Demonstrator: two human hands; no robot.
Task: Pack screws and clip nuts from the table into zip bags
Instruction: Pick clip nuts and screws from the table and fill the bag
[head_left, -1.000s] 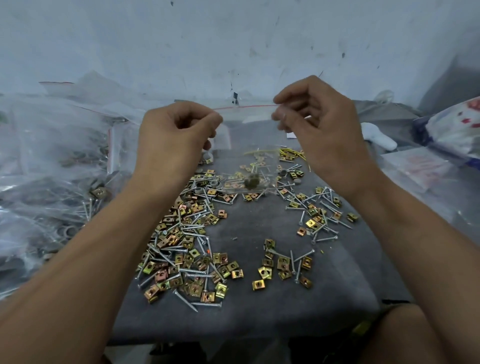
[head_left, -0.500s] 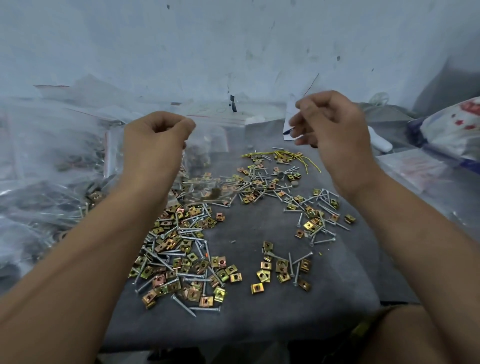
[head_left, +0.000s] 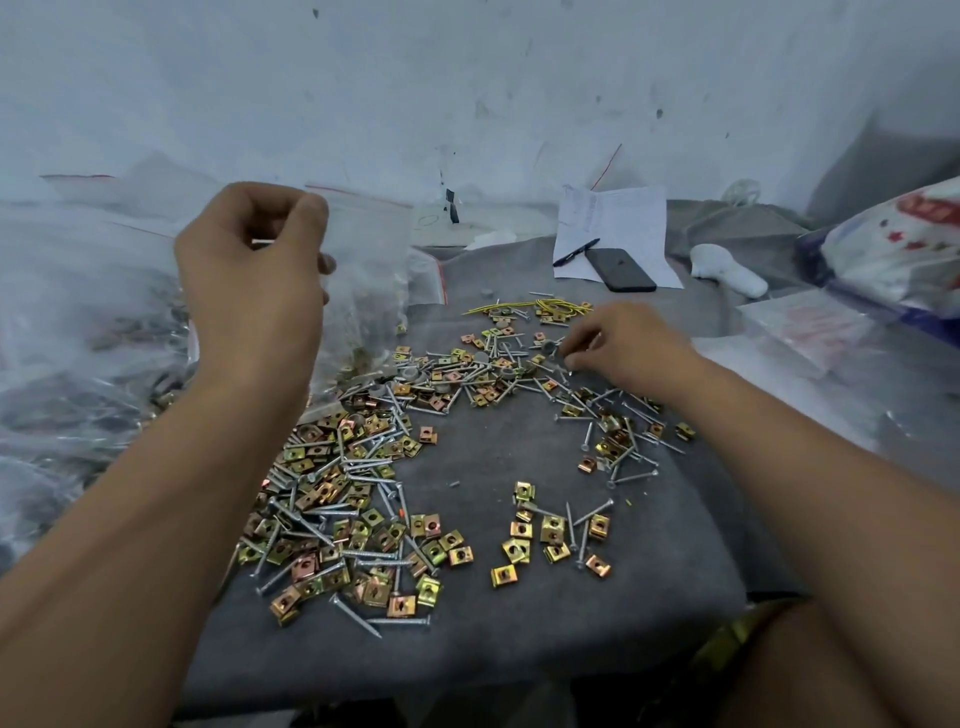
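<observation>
Two hands split the work: left hand (head_left: 249, 280) pinches the clear plastic zip bag (head_left: 363, 291) up by its rim so it hangs ready, right hand (head_left: 618, 348) fingers (head_left: 571, 358) close on silver screws (head_left: 519, 374) and brass-coloured clip nuts (head_left: 363, 519) strewn across the grey-clothed desk (head_left: 493, 649).

No legible text anywhere.

Clear zip bag (head_left: 363, 270) above scattered screws (head_left: 332, 470)
</observation>
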